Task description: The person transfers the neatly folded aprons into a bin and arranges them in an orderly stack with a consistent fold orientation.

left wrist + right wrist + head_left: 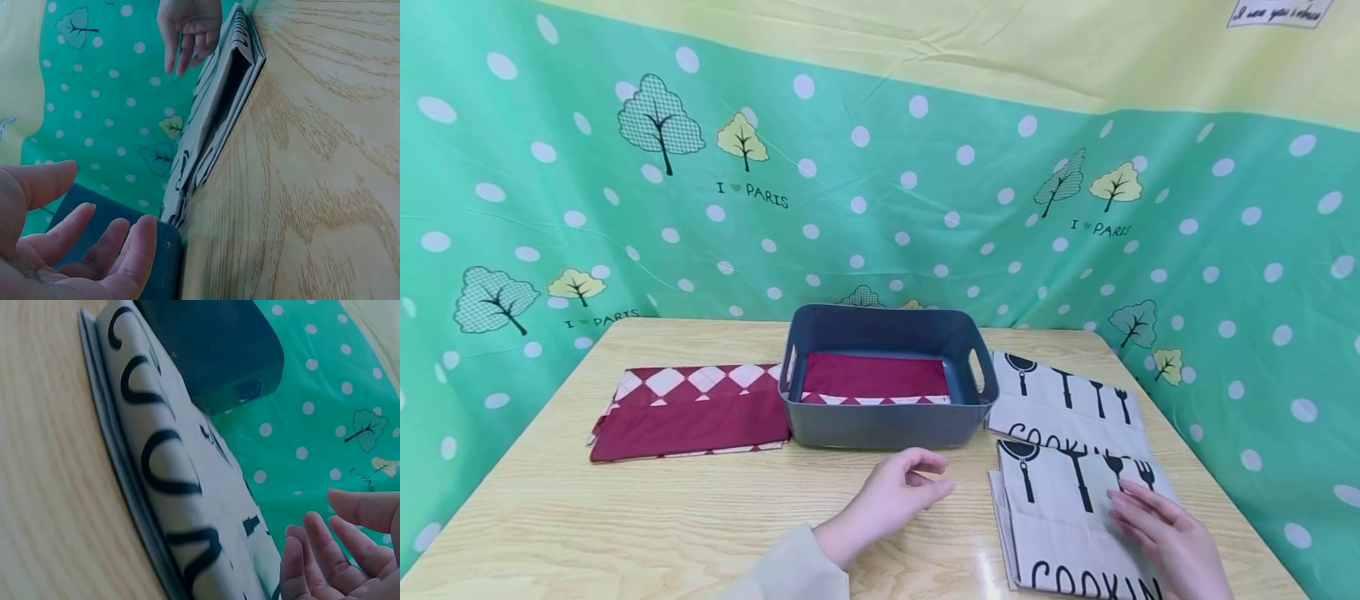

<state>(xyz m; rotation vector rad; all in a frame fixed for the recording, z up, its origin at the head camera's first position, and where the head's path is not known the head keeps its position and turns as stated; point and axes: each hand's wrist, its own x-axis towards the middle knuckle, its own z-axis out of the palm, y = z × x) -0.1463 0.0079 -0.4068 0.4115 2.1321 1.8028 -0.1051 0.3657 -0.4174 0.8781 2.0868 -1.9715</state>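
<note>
Pale kitchen-print cloth: folded, lying at the right of the surface, beneath the right hand, with fingers relaxed and gripping nothing; cannot tell whether touching. Just behind, a second pale cloth, folded, beside a dark bin. Inside the bin, a folded maroon cloth. Left of the bin, a folded diamond-patterned cloth. In front of the bin, the left hand, fingers loosely bent, thumb apart, holding nothing.
</note>
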